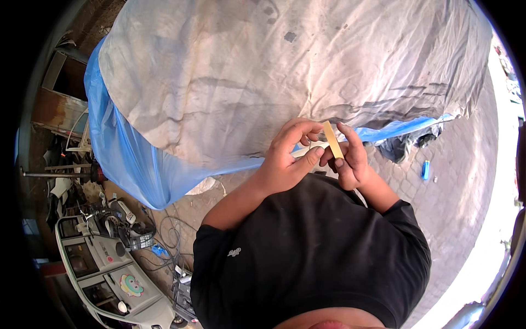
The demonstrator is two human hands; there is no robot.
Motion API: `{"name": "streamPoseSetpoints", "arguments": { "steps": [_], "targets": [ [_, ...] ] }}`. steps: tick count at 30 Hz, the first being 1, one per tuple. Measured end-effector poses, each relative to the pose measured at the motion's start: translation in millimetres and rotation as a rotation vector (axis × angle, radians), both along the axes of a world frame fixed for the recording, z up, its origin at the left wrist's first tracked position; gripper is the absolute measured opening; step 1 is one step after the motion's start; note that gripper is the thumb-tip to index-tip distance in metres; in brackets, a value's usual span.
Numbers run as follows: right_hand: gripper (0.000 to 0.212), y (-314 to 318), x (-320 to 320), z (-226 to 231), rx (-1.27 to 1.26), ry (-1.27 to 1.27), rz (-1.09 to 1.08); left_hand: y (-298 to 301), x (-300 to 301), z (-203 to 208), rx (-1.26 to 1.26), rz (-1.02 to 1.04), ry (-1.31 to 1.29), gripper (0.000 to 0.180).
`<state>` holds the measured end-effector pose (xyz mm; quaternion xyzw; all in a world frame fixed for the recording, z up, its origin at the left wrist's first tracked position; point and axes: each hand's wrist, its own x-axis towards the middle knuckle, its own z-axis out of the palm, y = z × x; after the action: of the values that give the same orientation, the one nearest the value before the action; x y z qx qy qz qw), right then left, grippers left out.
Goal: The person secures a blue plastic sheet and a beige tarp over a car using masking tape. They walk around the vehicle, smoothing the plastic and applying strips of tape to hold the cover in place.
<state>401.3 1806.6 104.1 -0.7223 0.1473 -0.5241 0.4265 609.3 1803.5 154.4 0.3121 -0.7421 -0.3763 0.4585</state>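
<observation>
Hands [356, 167] loosely curled, strip [332, 140] in right

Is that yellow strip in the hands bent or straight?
The strip is straight: its long edges run unbent down to the right hand. Whether it's layered, I cannot tell.

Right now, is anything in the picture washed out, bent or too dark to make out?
In the head view, glare whites out the area beyond the paving on the right; in the head view, fisheye distortion seems to bow the grey van-like vehicle; in the head view, the corners are black, though the yellow strip looks fairly sharp.
</observation>
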Motion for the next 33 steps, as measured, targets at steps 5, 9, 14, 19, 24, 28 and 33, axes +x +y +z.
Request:
{"name": "streamPoseSetpoints", "arguments": {
  "steps": [5,9,14,19,24,28,33],
  "targets": [
    [0.072,9.4,-2.5,-2.0,0.227,-0.101,0.230,0.2,-3.4,-6.1,0.026,0.033,-0.019,0.040],
    [0.067,13.9,-1.1,4.3,0.241,-0.231,0.278,0.9,7.2,-36.9,0.465,-0.179,0.198,0.034],
    [0.051,3.8,8.1,-9.1,0.257,-0.130,0.057,-1.3,10.5,-23.1,-0.148,0.101,-0.045,0.028],
    [0.021,9.5,5.7,-15.3,0.294,0.013,0.012,5.8,9.1,-20.4,-0.271,0.240,-0.170,0.033],
    [0.019,8.6,8.0,-25.2,0.245,-0.152,0.038,14.1,2.5,-23.0,-0.053,0.292,-0.038,0.030],
    [0.021,12.5,7.4,-25.7,0.391,-0.072,0.068,14.9,3.6,-41.7,-0.112,0.278,-0.044,0.030],
    [0.022,18.9,-1.4,-13.4,0.381,0.138,-0.001,18.8,-2.5,-28.7,-0.083,0.230,0.005,0.034]
  ]
}}
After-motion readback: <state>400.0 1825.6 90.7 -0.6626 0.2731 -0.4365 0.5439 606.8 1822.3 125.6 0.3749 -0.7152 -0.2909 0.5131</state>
